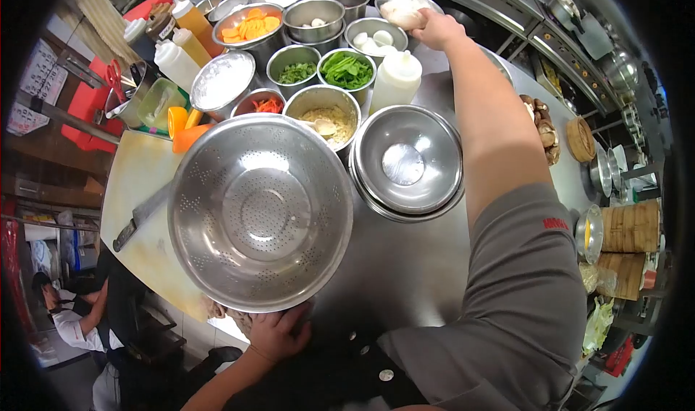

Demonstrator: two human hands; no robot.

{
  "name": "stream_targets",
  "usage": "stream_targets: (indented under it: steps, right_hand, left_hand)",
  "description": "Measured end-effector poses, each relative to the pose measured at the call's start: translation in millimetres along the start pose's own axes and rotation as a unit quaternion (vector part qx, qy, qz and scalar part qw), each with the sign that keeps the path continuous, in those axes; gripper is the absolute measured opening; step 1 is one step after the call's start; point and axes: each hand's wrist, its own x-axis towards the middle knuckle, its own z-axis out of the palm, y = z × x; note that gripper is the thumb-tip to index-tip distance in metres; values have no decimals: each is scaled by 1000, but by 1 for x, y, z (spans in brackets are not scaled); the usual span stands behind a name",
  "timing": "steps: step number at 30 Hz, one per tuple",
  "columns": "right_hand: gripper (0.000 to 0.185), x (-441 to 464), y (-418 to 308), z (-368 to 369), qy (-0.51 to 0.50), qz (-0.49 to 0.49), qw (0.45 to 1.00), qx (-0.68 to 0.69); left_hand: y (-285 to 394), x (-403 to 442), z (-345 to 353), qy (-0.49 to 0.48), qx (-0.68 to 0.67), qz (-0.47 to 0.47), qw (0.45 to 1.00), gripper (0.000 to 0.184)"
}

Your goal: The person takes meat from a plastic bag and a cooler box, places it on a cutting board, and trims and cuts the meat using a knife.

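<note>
My right hand (436, 31) is stretched to the far side of the counter, its fingers closed on a white plastic bag (400, 7) with pale contents. My left hand (281, 333) rests at the near rim of a large steel colander (262, 212), beside a brown cloth (230, 317); its fingertips are partly hidden, and I cannot tell what they hold. The colander lies partly over a cutting board (137, 172). To its right sit stacked steel bowls (405, 161). A white squeeze bottle (396, 82) stands behind them.
Bowls of greens (346, 71), orange slices (250, 26) and eggs (376, 42) stand at the back. A knife (141, 215) lies on the board. Mushrooms (548, 132) and bamboo steamers (626, 229) are at the right. Another person (76, 320) is at lower left.
</note>
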Motion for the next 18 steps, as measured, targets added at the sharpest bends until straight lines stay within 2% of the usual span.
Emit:
stream_targets:
  steps: [7,10,11,14,18]
  right_hand:
    - [67,1,8,14,-6,-5,1000,3]
    - [61,-8,5,3,18,68,997,-31]
    - [49,-18,4,-1,32,46,997,-44]
    - [40,17,18,28,21,-5,998,-60]
    - [33,4,8,24,46,-32,998,-31]
  left_hand:
    - [-5,-2,4,12,-6,13,1000,50]
    - [-3,0,2,13,-18,13,1000,50]
    - [-3,-1,3,12,-11,13,1000,50]
    - [-4,-2,3,9,0,16,1000,50]
    - [-1,0,2,18,-2,19,1000,51]
